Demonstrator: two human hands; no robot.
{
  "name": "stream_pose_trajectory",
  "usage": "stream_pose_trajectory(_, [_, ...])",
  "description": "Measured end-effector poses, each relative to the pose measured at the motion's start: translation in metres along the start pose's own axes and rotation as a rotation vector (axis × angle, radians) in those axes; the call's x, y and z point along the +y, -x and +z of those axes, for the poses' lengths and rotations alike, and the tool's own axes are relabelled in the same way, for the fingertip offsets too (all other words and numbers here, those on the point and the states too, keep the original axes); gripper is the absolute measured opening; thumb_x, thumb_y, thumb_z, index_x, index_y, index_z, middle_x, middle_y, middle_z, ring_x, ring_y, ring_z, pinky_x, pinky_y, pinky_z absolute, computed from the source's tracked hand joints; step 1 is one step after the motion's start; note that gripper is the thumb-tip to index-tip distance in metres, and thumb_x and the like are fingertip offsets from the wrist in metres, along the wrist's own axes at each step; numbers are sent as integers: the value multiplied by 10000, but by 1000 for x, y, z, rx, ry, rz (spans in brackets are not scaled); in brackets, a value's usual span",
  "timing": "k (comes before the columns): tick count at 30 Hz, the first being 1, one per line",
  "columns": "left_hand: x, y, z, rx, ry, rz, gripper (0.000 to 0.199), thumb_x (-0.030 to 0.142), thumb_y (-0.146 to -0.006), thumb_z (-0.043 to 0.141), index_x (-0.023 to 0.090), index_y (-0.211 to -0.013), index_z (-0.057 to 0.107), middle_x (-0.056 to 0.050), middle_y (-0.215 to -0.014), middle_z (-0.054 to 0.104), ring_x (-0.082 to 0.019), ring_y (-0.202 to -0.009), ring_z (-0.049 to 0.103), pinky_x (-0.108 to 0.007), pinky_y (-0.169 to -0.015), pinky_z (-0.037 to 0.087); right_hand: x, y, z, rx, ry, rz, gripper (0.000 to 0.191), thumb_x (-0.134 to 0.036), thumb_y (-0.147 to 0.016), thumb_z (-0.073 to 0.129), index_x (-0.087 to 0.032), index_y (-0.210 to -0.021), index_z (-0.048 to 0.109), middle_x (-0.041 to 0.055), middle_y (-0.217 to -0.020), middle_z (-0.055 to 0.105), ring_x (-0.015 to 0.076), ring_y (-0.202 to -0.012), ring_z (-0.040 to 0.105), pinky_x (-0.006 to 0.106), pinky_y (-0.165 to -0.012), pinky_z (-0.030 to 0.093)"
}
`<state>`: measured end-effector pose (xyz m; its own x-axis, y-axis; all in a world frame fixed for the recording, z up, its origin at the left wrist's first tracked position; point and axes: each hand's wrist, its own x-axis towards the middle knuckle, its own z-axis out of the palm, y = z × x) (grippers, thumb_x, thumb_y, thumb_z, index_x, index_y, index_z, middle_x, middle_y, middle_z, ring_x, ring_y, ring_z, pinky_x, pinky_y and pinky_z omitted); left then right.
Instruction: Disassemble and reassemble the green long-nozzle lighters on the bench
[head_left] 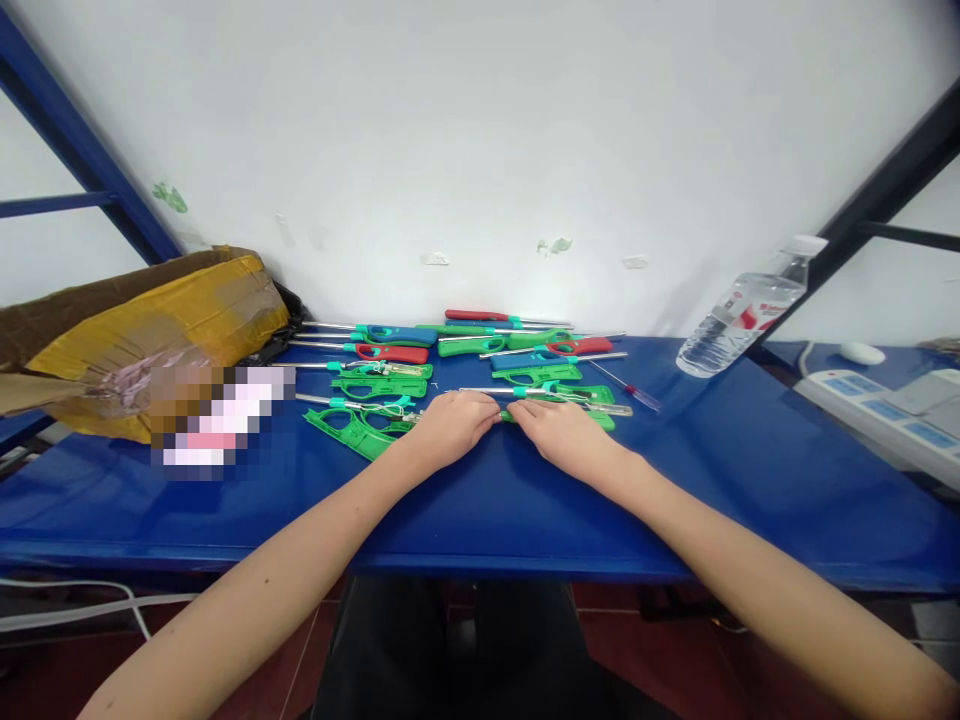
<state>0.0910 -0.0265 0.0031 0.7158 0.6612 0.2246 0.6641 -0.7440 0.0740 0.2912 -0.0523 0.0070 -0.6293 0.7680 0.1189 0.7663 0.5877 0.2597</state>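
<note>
My left hand (459, 425) and my right hand (564, 432) meet at the fingertips over the table, fingers bent and pressed together. A bit of green plastic shows between them; whatever they pinch is mostly hidden. Under and behind my right hand lies an opened long-neck lighter (555, 388) with a metal tube and green casing. Just left of my left hand is a green casing half (349, 428) with its metal tube and inner parts exposed. Another opened green lighter (382, 385) lies behind it. Closed lighters in red (390, 353), blue (401, 335) and green (465, 345) lie farther back.
A screwdriver (634, 388) with a clear and red handle lies right of the lighters. Farther right stand a water bottle (746, 310) and a white power strip (889, 415). A taped cardboard box (172, 330) sits left on the blue table (480, 520). A white wall rises behind.
</note>
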Motion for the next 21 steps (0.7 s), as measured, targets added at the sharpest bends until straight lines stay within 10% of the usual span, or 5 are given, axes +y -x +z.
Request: stream_pose_trajectory(21, [-3,0,6,19,-32,19,270,256,-1022,436,165,-1053,688,-68,-1097,713,-233,-1050,661,-322,-868,506,16,5,-12,11,-228,-77,247,-151,-981,453,-149,-1133,648,129,-1075,714,217,-930,693,318,-808,504])
